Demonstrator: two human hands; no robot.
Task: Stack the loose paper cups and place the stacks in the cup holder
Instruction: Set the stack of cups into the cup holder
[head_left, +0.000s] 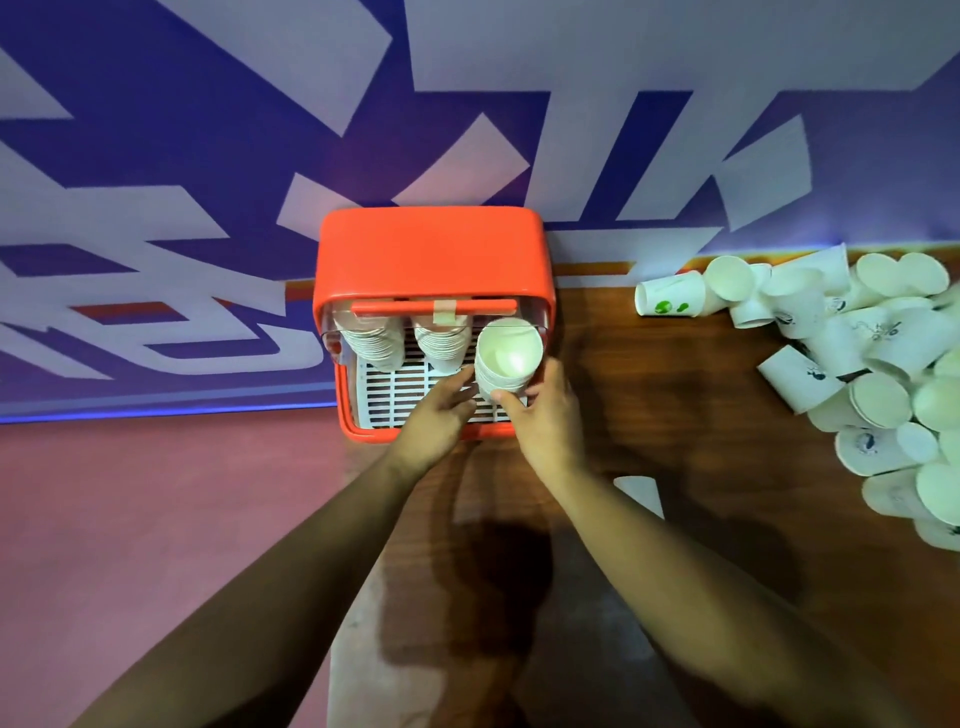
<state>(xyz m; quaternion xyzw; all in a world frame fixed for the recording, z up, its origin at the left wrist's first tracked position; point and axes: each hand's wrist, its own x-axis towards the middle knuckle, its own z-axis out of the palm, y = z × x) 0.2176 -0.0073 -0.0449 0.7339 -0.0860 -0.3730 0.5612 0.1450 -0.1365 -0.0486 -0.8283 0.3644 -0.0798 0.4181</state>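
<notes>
Head view shows the placing step: a stack of paper cups (509, 353) stands mouth-up at the right end of the orange cup holder (431, 249), over its white slatted tray (395, 389). The right hand (548, 421) grips the stack, thumb across its near side and fingers curled round the right. The left hand (436, 415) steadies it with fairly straight fingers laid against its left side. Two other stacks (371, 343) sit to the left under the clear flap. A heap of loose paper cups (857, 364) lies on the counter (675, 395), well apart to the right. I judge the next move is to seat this stack upright, release it without tipping, then reach right for more cups.
</notes>
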